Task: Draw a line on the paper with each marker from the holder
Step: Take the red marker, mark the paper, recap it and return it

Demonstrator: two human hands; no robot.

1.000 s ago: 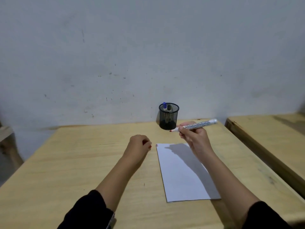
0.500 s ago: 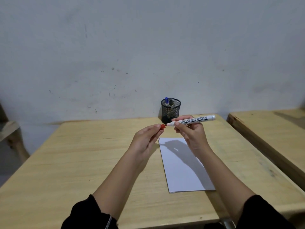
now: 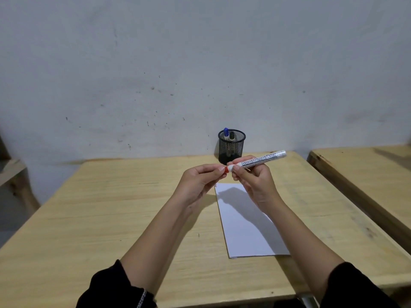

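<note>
My right hand (image 3: 255,181) holds a white board marker (image 3: 261,160) level above the table, its tip end pointing left. My left hand (image 3: 198,182) pinches the marker's red cap (image 3: 226,169), which sits on the marker's tip end. Below the hands a white sheet of paper (image 3: 246,227) lies on the wooden table (image 3: 111,218), with a small red mark at its far left corner. At the back stands a black mesh holder (image 3: 231,146) with a blue-capped marker (image 3: 226,132) and a black-capped marker (image 3: 232,136) inside.
A grey wall rises right behind the table. A second wooden table (image 3: 367,174) stands to the right across a narrow gap. Part of a wooden piece of furniture (image 3: 13,174) shows at the left edge.
My left hand rose from the table and brought the red cap to the marker's tip. My right hand kept the marker level and lifted it slightly.
</note>
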